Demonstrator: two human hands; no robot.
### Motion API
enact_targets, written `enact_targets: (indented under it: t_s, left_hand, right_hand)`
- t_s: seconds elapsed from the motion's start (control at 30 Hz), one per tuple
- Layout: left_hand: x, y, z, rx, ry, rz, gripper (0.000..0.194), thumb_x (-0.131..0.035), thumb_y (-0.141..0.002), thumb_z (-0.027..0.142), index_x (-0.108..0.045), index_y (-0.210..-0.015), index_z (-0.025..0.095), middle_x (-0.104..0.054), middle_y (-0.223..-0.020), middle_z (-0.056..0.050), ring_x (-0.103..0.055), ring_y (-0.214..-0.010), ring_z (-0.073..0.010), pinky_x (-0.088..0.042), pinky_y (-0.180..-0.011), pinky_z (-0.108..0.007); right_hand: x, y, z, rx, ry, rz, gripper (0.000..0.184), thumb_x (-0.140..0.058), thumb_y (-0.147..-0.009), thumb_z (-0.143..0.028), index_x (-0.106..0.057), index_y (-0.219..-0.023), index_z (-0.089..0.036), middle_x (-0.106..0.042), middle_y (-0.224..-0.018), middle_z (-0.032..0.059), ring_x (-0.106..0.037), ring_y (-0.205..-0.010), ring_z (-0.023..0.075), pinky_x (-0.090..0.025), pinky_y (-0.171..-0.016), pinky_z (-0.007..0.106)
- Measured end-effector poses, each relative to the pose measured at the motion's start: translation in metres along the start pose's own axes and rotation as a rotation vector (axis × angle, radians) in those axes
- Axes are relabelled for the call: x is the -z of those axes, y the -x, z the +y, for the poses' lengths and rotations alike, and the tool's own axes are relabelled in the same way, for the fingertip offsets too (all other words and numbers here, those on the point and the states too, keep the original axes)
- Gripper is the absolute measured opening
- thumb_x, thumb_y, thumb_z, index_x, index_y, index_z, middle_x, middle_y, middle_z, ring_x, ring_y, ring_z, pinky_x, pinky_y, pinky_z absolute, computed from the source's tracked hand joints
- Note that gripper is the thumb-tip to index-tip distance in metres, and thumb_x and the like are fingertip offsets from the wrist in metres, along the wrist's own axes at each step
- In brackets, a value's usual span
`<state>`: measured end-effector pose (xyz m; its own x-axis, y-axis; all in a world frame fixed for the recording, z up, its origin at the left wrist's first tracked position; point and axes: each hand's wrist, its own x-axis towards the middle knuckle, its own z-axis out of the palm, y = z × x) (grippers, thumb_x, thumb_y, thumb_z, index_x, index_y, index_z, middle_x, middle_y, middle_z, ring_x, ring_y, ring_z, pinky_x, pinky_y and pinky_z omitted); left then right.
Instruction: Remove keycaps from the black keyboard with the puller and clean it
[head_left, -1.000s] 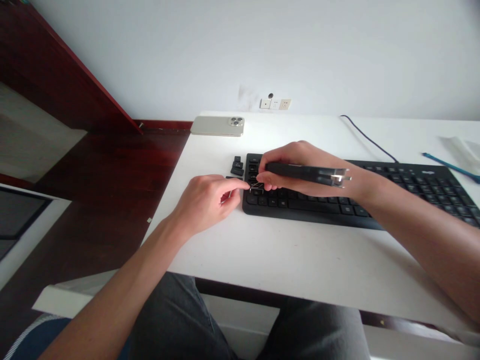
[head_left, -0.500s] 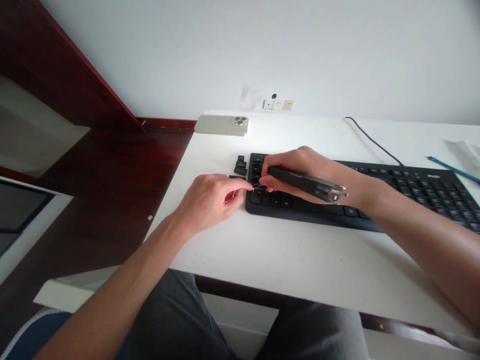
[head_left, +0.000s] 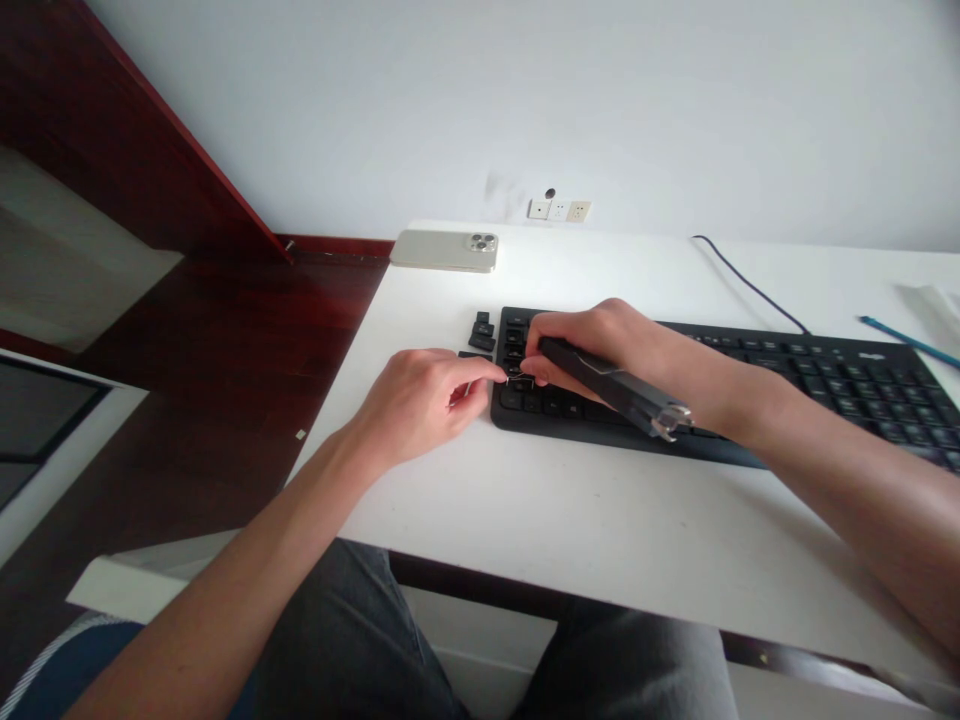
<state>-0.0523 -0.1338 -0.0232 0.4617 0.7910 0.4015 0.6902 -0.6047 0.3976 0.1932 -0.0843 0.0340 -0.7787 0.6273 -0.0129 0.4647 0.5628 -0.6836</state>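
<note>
The keyboard [head_left: 832,385] and loose keycaps [head_left: 481,335] are matt black plastic. The tool [head_left: 607,386] has a smooth black body and a bright metal tip; a thin wire loop [head_left: 519,380] is shiny metal. The desk [head_left: 600,520] looks smooth and white, the wood [head_left: 225,330] at left glossy dark red, and the trousers [head_left: 345,640] near are grey cloth.

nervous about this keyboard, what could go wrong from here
The small metal wire piece at the left hand's fingertips could slip down among the keys of the black keyboard. The black tool in the right hand might knock keys. The loose black keycaps could get bumped.
</note>
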Motion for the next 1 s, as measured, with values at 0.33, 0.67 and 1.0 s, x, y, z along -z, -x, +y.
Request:
enact_targets:
  t_s: [0.33, 0.67, 1.0]
  left_hand:
    - [-0.002, 0.001, -0.001, -0.007, -0.027, -0.001, 0.028, -0.06, -0.089, 0.01, -0.08, -0.104, 0.022, -0.078, -0.082, 0.0, -0.068, -0.065, -0.0133, -0.052, -0.066, -0.025]
    - [-0.002, 0.001, 0.002, 0.006, 0.02, -0.016, 0.03, -0.062, -0.089, 0.011, -0.08, -0.11, 0.022, -0.08, -0.087, -0.001, -0.068, -0.064, -0.0115, -0.052, -0.063, -0.023]
    - [-0.004, 0.002, 0.0, -0.031, 0.013, -0.034, 0.031, -0.061, -0.089, 0.011, -0.079, -0.111, 0.023, -0.08, -0.088, -0.001, -0.069, -0.068, -0.0134, -0.055, -0.068, -0.025]
  right_hand:
    - [-0.014, 0.004, -0.016, -0.182, 0.095, 0.09, 0.03, -0.058, -0.097, -0.037, -0.051, -0.073, -0.021, -0.056, -0.061, 0.0, -0.04, -0.055, 0.0121, -0.029, -0.053, 0.029]
    - [-0.004, 0.001, 0.0, -0.168, -0.025, 0.056, 0.038, -0.056, -0.097, -0.048, -0.061, -0.071, -0.02, -0.065, -0.065, 0.002, -0.05, -0.055, 0.0131, -0.035, -0.057, 0.029]
    - [0.014, 0.008, 0.002, -0.036, -0.062, -0.055, 0.016, -0.064, -0.092, -0.038, -0.066, -0.089, -0.023, -0.068, -0.073, 0.0001, -0.055, -0.064, 0.0147, -0.036, -0.059, 0.029]
